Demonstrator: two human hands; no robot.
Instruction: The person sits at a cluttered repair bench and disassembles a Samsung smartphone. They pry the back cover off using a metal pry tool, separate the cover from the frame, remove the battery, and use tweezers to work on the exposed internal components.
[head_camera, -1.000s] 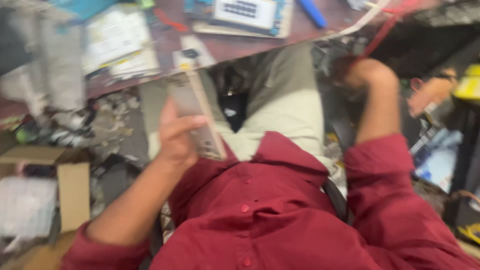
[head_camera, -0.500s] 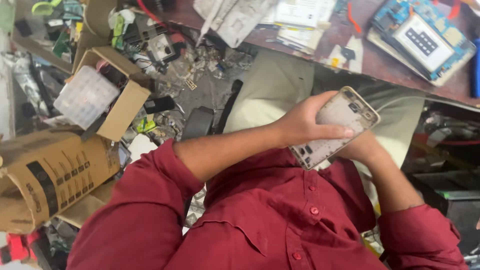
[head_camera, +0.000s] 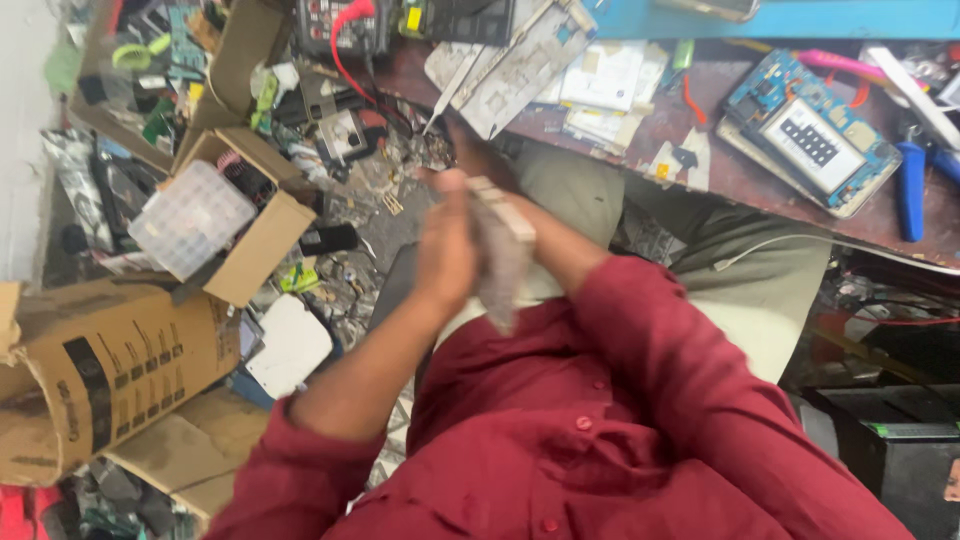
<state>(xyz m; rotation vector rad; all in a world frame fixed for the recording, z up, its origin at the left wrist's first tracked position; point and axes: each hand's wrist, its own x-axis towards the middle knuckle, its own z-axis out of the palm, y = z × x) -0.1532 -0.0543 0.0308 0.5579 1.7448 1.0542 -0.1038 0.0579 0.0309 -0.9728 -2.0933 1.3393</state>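
Sprawling along the top, the cluttered workbench sits above the lap; below it the left hand and right hand press together around a phone frame — motion-blurred — both gripping it.

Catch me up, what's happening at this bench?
A person in a red shirt holds a phone frame between both hands, close to the chest. The left hand presses flat on one side; the right hand is mostly hidden behind it. Everything there is motion-blurred. A circuit board lies on the desk ahead, and cardboard boxes and a clear parts case sit on the littered floor to the left.
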